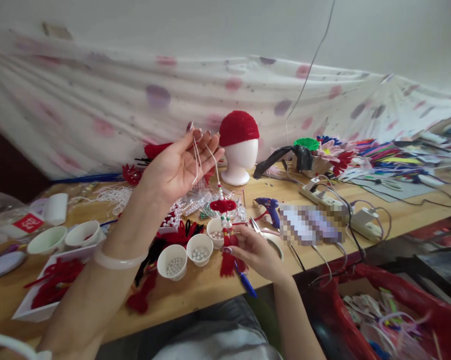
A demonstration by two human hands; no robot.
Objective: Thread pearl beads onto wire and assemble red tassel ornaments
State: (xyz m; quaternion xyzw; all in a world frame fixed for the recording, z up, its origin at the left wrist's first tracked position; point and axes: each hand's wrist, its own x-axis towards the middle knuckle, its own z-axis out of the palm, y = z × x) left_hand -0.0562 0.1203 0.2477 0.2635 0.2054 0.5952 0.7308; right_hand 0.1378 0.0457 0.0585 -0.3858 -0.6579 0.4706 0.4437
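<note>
My left hand is raised palm up above the table, fingers pinched on a thin white cord. From the cord hangs a beaded ornament with a red knot and a red tassel. Lower down, my right hand grips the ornament just above the tassel and also holds a blue-handled tool. Small white cups of pearl beads stand right under the ornament.
A white foam head with a red hat stands behind. A blue glue gun, a power strip with cables, a white tray of red pieces, colourful stems and a red bin surround the wooden table.
</note>
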